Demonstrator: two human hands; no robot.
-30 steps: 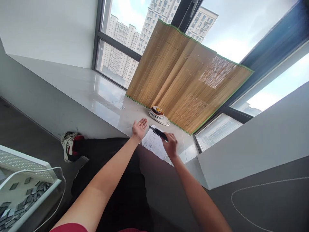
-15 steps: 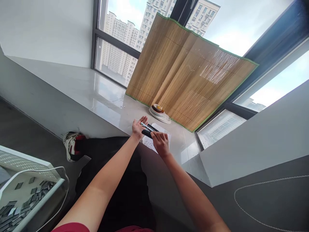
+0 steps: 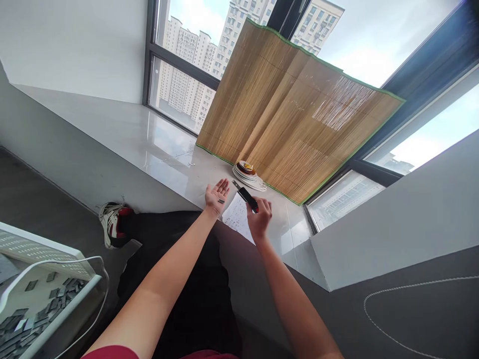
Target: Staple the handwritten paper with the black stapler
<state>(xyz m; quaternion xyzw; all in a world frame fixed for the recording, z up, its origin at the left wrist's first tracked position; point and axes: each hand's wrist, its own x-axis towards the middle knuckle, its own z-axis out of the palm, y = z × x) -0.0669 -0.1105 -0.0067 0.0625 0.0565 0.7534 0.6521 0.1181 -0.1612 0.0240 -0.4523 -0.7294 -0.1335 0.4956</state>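
Note:
My left hand (image 3: 216,197) is palm up with its fingers stretched out. A small dark grey strip (image 3: 221,201), which looks like a piece of a staple row, lies loose on that palm. Gripped in my right hand (image 3: 259,219) is a black stapler (image 3: 247,197), its bare metal end pointing up and left toward my left fingertips without touching them. Below the stapler, a white sheet of paper with handwriting (image 3: 235,215) rests on the window sill, partly covered by my right hand.
Behind my hands, a stack of plates (image 3: 247,172) stands on the glossy sill (image 3: 168,159). A bamboo mat (image 3: 284,109) leans against the window. At lower left, a white container (image 3: 48,249) holds many dark flat pieces, and a white cable (image 3: 105,279) hangs over it.
The stapler, opened out between both hands before, is now folded together in my right hand, which has moved away to the right. The small strip now shows on my left palm.

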